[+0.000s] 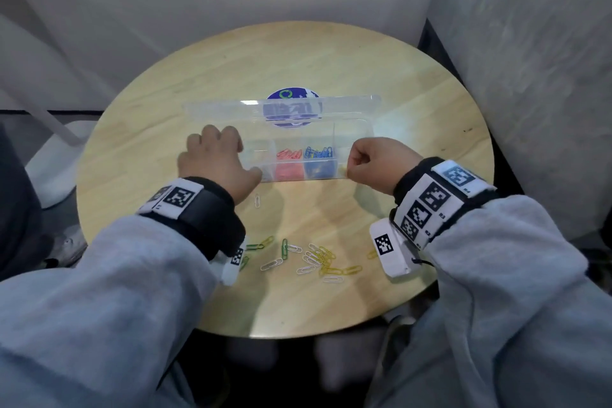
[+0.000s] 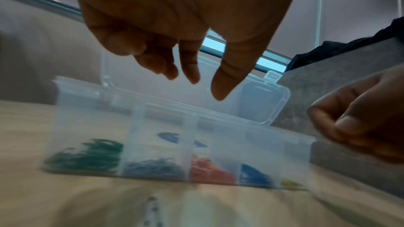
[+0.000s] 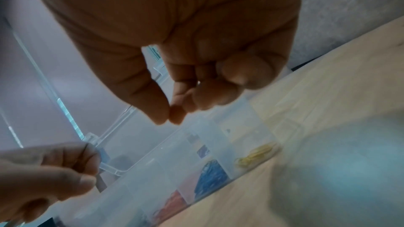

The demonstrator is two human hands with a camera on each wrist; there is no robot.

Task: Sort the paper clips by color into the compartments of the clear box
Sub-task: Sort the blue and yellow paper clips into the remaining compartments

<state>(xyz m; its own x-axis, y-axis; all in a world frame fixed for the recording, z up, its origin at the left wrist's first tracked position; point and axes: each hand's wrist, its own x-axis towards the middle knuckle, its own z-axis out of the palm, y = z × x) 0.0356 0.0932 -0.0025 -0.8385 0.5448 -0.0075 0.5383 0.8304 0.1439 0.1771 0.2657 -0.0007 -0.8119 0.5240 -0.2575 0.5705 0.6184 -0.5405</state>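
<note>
Round wooden table [image 1: 331, 60] against pale walls, far half bare. Clear box [image 1: 351, 139] sits mid-table, lid [image 1: 225, 109] up at the far side, blue sticker [image 1: 293, 94] partly hidden behind it.

Compartments, left to right in the left wrist view: green clips [image 2: 87, 154], a dark blurred batch [image 2: 153, 167] whose colour is unclear, red clips [image 2: 207, 170], blue clips [image 2: 253, 173], a few yellow clips [image 3: 255, 154] at the right end.

Left hand [image 1: 215, 159] hovers over the box's left end and hides those compartments in the head view; fingers loosely curled, nothing held. Right hand [image 1: 377, 162] is above the right end, thumb and forefinger tips pressed together; whether a clip is between them can't be made out.

Loose clips [image 1: 314, 258], green, white and yellow, lie near the table's near edge between the wrists; one white clip [image 1: 257, 200] lies alone just near of the box.
</note>
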